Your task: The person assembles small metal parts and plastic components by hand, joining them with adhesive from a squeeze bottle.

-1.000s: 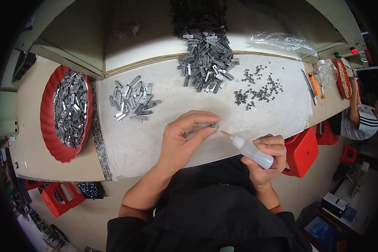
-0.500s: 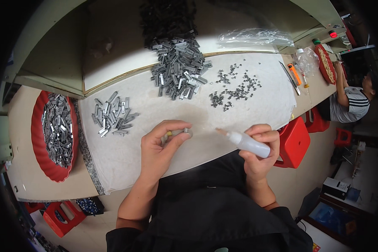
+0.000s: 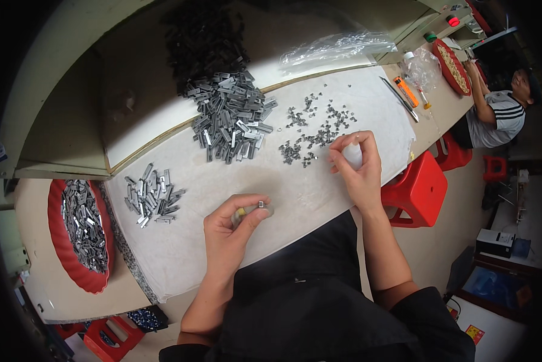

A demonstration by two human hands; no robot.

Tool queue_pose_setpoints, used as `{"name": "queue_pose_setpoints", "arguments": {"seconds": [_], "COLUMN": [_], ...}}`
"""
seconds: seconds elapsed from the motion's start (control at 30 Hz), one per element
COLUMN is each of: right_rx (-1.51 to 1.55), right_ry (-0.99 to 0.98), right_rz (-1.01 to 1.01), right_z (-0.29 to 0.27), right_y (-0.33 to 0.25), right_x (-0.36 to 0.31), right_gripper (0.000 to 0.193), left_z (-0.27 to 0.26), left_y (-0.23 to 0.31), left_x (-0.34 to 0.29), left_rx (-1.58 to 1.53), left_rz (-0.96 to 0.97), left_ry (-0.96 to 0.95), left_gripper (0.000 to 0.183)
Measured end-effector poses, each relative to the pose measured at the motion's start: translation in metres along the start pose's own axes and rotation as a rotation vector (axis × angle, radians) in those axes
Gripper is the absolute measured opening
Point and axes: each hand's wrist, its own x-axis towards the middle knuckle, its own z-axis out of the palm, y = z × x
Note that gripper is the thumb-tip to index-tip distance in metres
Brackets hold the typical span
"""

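My left hand (image 3: 232,226) is closed above the white sheet, pinching a small grey metal piece (image 3: 261,205) between thumb and forefinger. Something yellow (image 3: 241,212) shows inside its curled fingers. Over the right edge of the scattered small metal bits (image 3: 325,130), my right hand (image 3: 361,172) is closed around a white squeeze bottle (image 3: 353,157). Its thumb and forefinger come close together beside the bits; whether they also pinch one is too small to tell. The bottle's tip is hidden. A small group of grey metal strips (image 3: 153,196) lies left of my left hand.
A large heap of metal strips (image 3: 232,114) spills from the shelf onto the sheet. At far left stands a red basin (image 3: 63,241) of strips. Tweezers (image 3: 400,99) and an orange cutter (image 3: 406,92) lie at right. Beyond, a person (image 3: 503,114) works beside a red tray (image 3: 446,60).
My right hand has moved up and away from my left hand to the small bits, turning the bottle upright with it. The left hand keeps its pinch. The whole view has shifted somewhat.
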Motion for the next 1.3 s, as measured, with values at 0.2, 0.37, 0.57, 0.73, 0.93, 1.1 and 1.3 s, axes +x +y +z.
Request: {"name": "queue_pose_setpoints", "arguments": {"seconds": [0.2,0.37,0.57,0.73,0.93,1.1,1.3], "right_rx": [-0.332,-0.677,-0.815,-0.820,-0.865,-0.235,0.094], "right_ry": [-0.018,-0.017,-0.143,-0.231,-0.235,-0.168,-0.231], "right_rz": [0.024,-0.228,-0.252,-0.248,-0.248,0.093,0.285], "right_z": [0.009,0.022,0.021,0.021,0.016,0.005,0.018], "right_y": [-0.008,-0.010,-0.014,-0.011,-0.017,-0.019,-0.015], "right_x": [0.019,0.035,0.050,0.055,0.053,0.015,-0.022], "right_gripper": [0.011,0.014,0.016,0.015,0.012,0.006,0.011], "left_z": [0.004,-0.001,-0.003,-0.002,-0.002,-0.001,-0.001], "left_y": [0.001,-0.001,0.002,0.000,-0.005,-0.004,-0.007], "left_x": [0.000,0.003,0.001,0.002,0.003,0.003,0.003], "left_rx": [0.066,0.062,0.041,0.032,0.026,0.043,0.050], "left_rz": [0.050,0.042,0.016,0.052,0.063,0.079,0.080], "left_ry": [0.057,0.030,0.010,-0.005,0.004,0.014,0.011], "left_gripper": [0.015,0.014,0.016,0.015,0.014,0.015,0.014]}}
